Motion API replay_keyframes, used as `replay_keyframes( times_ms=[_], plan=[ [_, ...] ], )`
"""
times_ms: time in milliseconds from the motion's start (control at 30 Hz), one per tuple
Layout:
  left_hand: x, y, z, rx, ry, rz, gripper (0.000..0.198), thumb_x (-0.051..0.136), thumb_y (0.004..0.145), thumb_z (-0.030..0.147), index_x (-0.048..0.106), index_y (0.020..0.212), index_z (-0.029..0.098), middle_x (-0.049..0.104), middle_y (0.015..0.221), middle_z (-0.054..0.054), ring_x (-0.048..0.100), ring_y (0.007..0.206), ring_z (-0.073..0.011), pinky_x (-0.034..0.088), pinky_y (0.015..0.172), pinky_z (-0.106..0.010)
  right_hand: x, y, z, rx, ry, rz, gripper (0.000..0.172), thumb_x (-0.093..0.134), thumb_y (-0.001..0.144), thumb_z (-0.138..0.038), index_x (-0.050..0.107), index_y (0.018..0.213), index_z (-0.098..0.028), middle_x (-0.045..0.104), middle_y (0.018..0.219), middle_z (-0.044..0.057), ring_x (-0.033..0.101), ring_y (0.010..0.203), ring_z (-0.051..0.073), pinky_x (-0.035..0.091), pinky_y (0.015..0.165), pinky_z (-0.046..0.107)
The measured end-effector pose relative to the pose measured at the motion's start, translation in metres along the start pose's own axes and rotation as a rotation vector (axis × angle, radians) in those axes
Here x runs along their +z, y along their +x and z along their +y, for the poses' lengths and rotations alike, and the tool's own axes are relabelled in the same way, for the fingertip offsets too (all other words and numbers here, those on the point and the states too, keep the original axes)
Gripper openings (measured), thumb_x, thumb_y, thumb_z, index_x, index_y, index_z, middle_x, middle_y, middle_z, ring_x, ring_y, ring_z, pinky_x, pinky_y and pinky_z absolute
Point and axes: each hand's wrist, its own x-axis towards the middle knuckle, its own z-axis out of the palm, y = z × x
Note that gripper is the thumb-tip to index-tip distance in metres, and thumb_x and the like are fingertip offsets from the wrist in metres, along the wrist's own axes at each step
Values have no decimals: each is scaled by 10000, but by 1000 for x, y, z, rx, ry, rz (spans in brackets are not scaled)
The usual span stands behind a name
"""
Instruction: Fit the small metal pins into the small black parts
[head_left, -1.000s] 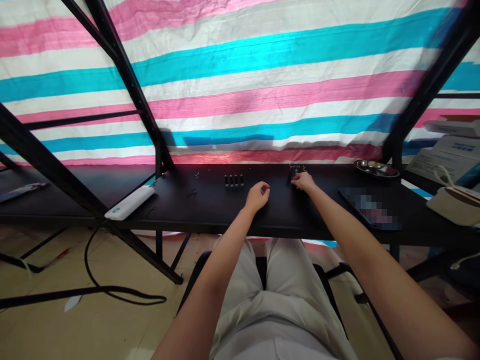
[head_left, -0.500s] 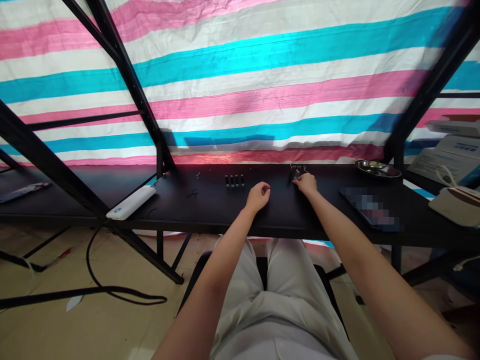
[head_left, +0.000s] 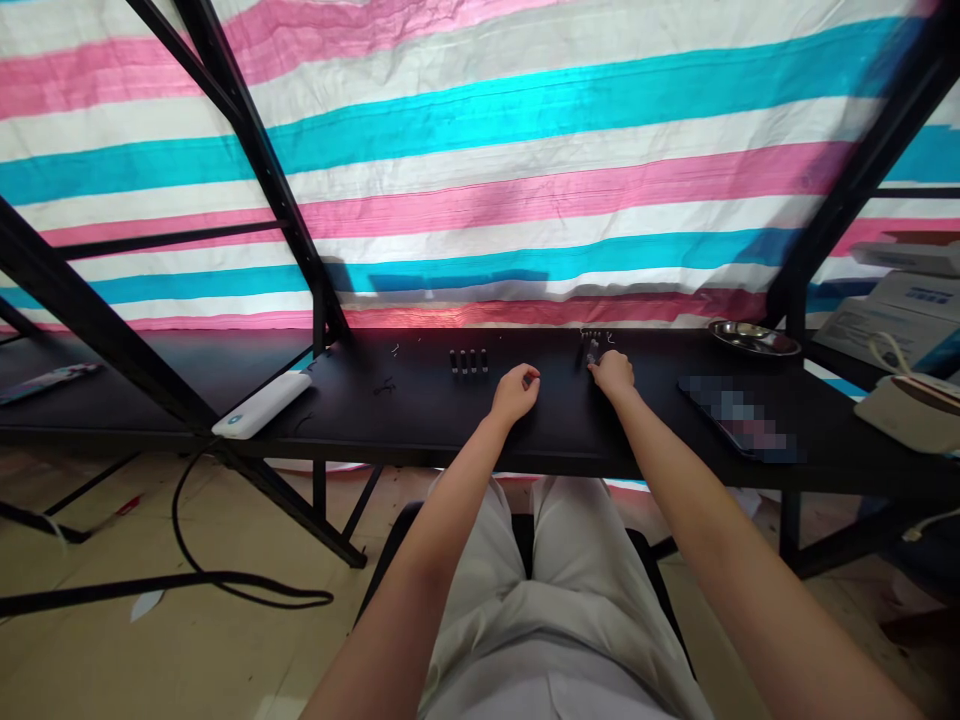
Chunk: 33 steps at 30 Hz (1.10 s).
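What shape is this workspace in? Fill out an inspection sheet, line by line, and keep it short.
Surface: black table, bearing small things.
Job's things: four short dark cylinders, side by side; small pieces clustered by the right grip, too small to identify.
Clutter: dark strands, white case, metal dish, flat dark slab with its top blurred out.
Grips: left grip curled, contents unclear; right grip with fingers at the small pieces, hold uncertain.
Cables: black cable, looping below the table's left part.
Surroundings: striped sheet behind, black frame, boxes and beige bag at right.
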Motion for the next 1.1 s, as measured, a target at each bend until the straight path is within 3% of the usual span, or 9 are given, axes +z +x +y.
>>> replay_keyframes(
  times_ms=[167,333,467,567,733,833,933,1100],
  plan=[
    [0,1,0,-5,5,0,123,520,760,170,599,855,171,622,795,-1,508,606,-88,438,662,-222,7,-20,0,-130,-60,23,218,507,826,-194,634,988,-122,635,1003,192,619,907,257,444,734,334],
    [-1,0,5,-30,98,28,151,501,782,164,596,897,189,640,831,-17,555,661,-117,448,678,-239,19,-35,-1,-503,78,-1,107,528,805,-264,604,801,-189,638,821,70,585,738,180,416,655,278],
    [-14,4,14,-205,259,126,267,468,815,162,563,1060,214,657,844,-49,614,792,-180,451,723,-280,24,-38,-3,-703,211,-8,124,518,789,-292,564,716,-202,598,699,17,531,632,142,393,613,255],
    [-31,11,19,-344,373,168,427,443,843,191,436,1270,194,666,895,-96,631,862,-227,451,768,-326,26,-37,-4,-717,269,-3,138,516,783,-304,551,695,-205,586,671,8,512,601,133,384,599,250],
    [-51,22,17,-413,585,53,597,425,865,223,234,1426,150,639,1028,-178,624,952,-288,442,821,-379,26,-37,-4,-702,285,6,144,517,775,-314,553,685,-206,586,656,8,500,583,131,373,584,249],
    [-54,28,10,-405,674,-22,515,408,876,230,329,1375,133,624,1054,-194,614,979,-304,448,822,-391,25,-38,-4,-699,281,-4,152,512,775,-317,556,683,-204,592,659,13,499,583,131,371,581,249],
    [-54,32,2,-372,695,-40,331,380,888,212,493,1192,143,620,1042,-180,617,971,-286,453,816,-379,25,-38,-4,-704,284,-3,158,509,773,-324,561,685,-204,593,660,15,498,587,133,372,582,250],
    [-41,32,-2,-238,467,-4,177,416,876,172,549,989,204,648,915,-91,626,886,-219,447,796,-330,24,-39,-5,-699,297,18,156,498,784,-324,576,728,-201,592,686,18,498,599,135,388,605,256]
  ],
)
